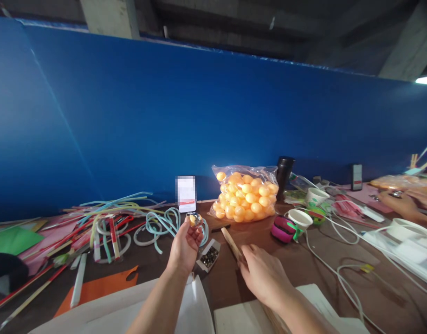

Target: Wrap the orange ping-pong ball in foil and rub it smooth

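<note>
My left hand (184,244) is raised above the brown table (314,273), fingers pinched round a small orange ball (195,219) with something shiny on it. My right hand (260,271) rests low on the table, closed on a wooden stick (231,243) that points away to the upper left. A small open box of dark metal bits (209,256) lies between the two hands. Behind them stands a clear plastic bag of orange balls (245,197).
Coloured tubes and sticks (112,220) litter the left side, with orange paper (95,287) and white sheets (185,311) near me. Paper cups (300,217), a pink roll (283,228), a black flask (284,174) and white cords (339,264) lie right. Another person's hands (404,202) work at far right.
</note>
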Motion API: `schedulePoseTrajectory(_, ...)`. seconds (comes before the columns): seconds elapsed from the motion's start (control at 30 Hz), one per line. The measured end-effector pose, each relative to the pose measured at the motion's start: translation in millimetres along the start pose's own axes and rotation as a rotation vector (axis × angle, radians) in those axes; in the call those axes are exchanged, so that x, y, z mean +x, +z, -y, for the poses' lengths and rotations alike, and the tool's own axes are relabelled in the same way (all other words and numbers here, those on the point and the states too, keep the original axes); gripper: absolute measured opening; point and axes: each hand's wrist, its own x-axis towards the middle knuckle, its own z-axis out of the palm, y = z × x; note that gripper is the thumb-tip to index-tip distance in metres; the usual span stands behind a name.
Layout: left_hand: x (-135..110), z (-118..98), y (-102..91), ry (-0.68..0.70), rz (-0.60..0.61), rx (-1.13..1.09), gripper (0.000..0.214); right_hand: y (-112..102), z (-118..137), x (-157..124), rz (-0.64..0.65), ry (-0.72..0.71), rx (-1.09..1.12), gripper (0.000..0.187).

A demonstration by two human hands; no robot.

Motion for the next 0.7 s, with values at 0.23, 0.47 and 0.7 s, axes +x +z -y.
schedulePoseTrajectory(0.23,2,2,-0.1,-0.008,-0.002,0.011,0.016,-1,20,8,-0.097,-0.105,0.113,0.025)
schedulePoseTrajectory(0.47,2,2,-1.7,-0.012,0.008,0.003,0.015,3,47,26,-0.043,-0.189,0.121,0.022)
schedulePoseTrajectory(0.7,3,4,-2.2,-0.003,0.013,0.008,0.016,14,62,40,0.004,-0.142,0.119,0.021)
